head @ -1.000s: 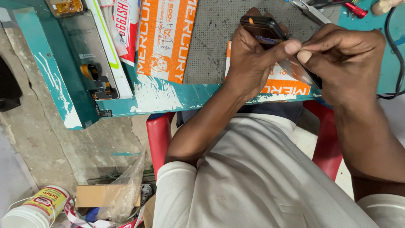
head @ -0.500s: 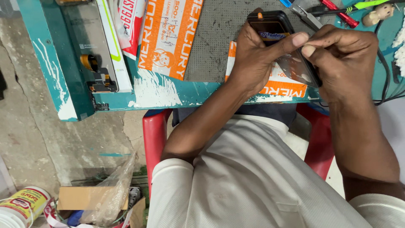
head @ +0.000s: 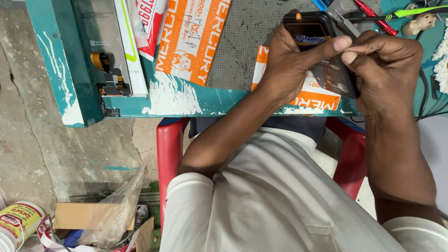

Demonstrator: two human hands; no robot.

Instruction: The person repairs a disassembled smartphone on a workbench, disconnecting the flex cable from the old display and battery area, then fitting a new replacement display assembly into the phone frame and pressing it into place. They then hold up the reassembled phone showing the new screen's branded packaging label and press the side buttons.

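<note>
I see a teal, paint-scuffed surface point(head: 172, 100) carrying a grey perforated mat point(head: 254, 37), orange-and-white packets point(head: 191, 37), a screen panel with flex cable point(head: 100, 42), and red-handled tools point(head: 373, 16).

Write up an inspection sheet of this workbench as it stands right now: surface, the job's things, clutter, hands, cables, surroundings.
Surface: teal bench with white paint streaks; a grey perforated mat lies on it.
Job's things: dark phone, gripped by both hands above the bench edge.
Clutter: orange-and-white printed packets; a phone screen part with its flex at the left; red-handled tool, green-handled tool.
Grippers: left hand wraps the phone with its thumb across the front; right hand pinches at the phone's lower right edge.
Cables: dark cable at the bench's right end.
Surroundings: red plastic chair; cracked concrete floor; cardboard box, plastic bag, tin.
</note>
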